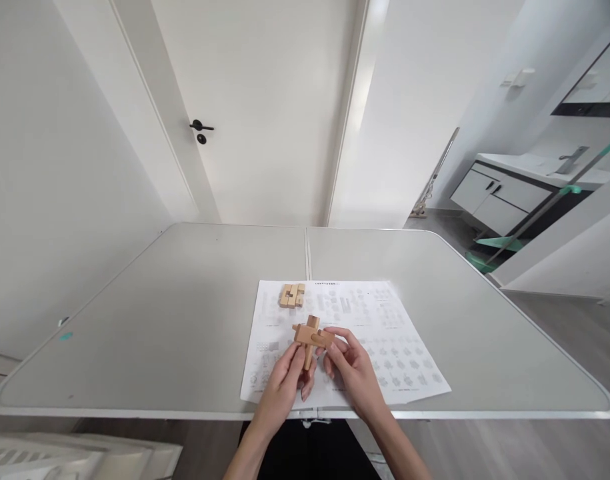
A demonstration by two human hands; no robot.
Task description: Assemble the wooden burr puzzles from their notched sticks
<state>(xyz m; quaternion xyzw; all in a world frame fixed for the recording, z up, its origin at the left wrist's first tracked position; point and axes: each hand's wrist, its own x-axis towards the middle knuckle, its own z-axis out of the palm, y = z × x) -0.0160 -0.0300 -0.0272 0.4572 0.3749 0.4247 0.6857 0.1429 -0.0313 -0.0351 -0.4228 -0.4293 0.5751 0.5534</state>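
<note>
Several wooden puzzle pieces are joined crosswise and held up between my two hands, above a printed sheet. My left hand grips them from the lower left, its thumb near the upright piece. On the right, my right hand pinches the end of the crosspiece between thumb and fingers. A few more notched wooden blocks lie side by side at the sheet's upper left, apart from both hands. The printed sheet carries rows of small diagrams, too faint to read. Parts of the fingers are hidden behind the pieces.
The sheet lies on a grey folding table with a seam down its middle and a pale rim. Beyond its far edge stands a white door. A sink cabinet and a green-trimmed pole are at the right.
</note>
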